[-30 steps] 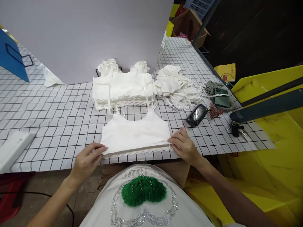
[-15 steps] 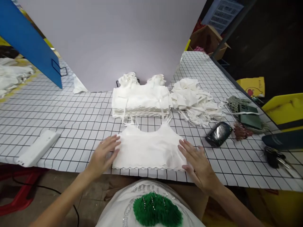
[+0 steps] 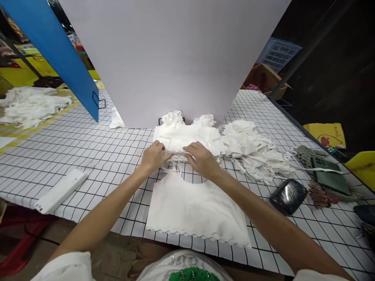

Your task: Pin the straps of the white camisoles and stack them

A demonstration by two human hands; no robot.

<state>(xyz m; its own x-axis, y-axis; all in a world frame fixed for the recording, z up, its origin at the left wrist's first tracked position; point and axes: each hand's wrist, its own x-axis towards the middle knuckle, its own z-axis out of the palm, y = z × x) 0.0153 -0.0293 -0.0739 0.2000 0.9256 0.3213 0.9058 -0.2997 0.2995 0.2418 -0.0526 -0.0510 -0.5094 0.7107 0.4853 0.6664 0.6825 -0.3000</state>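
Observation:
A white cropped top (image 3: pixel 193 208) with a scalloped hem lies flat on the grid-patterned table (image 3: pixel 73 144) near its front edge. My left hand (image 3: pixel 154 156) and my right hand (image 3: pixel 201 159) reach over it to the garment's thin straps, at the front of a neat stack of folded white tops (image 3: pixel 187 136). The fingers of both hands are curled at the straps and the stack's front edge. Whether they pinch the straps is unclear.
A loose heap of white tops (image 3: pixel 254 152) lies right of the stack. A black glossy case (image 3: pixel 288 191), a green wallet (image 3: pixel 331 179) and a white bar (image 3: pixel 60 190) rest on the table. A white backdrop board (image 3: pixel 175 58) and a blue board (image 3: pixel 55 47) stand behind.
Both hands left the sides of the flat top and moved forward to its straps at the stack. My view tilted upward and closer.

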